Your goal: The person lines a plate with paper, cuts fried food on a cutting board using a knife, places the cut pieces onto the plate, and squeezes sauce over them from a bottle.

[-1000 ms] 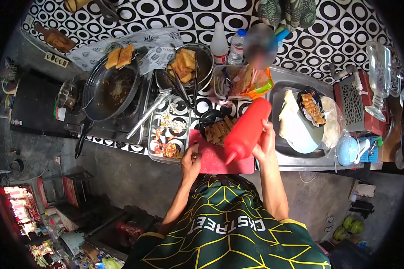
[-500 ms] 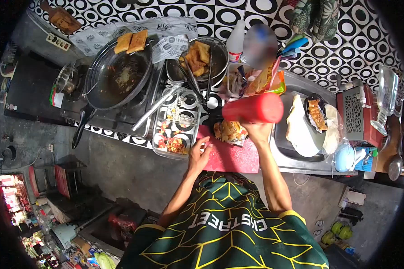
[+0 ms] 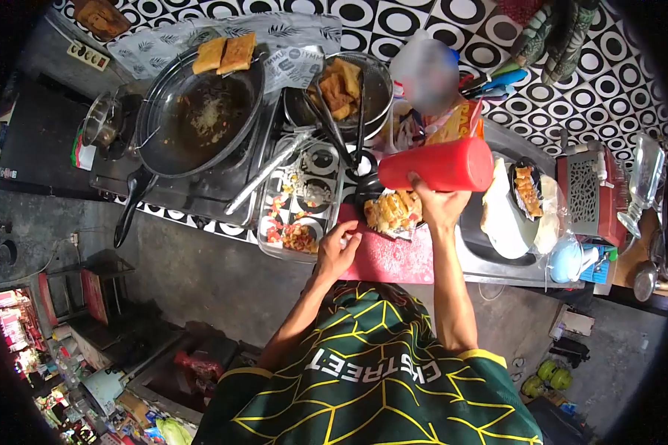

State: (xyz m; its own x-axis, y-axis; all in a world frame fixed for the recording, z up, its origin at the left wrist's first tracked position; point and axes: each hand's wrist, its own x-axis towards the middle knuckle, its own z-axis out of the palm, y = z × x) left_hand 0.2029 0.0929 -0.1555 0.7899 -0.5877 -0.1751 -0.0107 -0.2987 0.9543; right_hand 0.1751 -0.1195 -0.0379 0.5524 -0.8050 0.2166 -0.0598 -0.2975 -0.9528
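My right hand (image 3: 441, 206) is closed around a red squeeze bottle (image 3: 441, 165), tilted almost onto its side with its base to the right. Just below the bottle, a serving of fried, filled food pieces (image 3: 393, 211) sits in a dark dish with a lining. That dish rests on a red cutting board (image 3: 393, 256). Beside the board's left edge, my left hand (image 3: 338, 251) is loosely curled, thumb apart from the fingers, with nothing visible in it. A clear divided container (image 3: 263, 239) with chopped red and white bits lies left of this hand.
A frying pan (image 3: 200, 159) with oil stands on the stove, two fried pieces (image 3: 226, 54) on the rack at its rim. Behind the board, tongs (image 3: 326, 122) lean in a strainer bowl of fried pieces (image 3: 340, 89). Another filled dish (image 3: 527, 194) rests over the sink at right.
The red bottle has moved slightly right and up in my right hand, uncovering more of the food below. My left hand stays by the board's left edge. The whole view has shifted a little.
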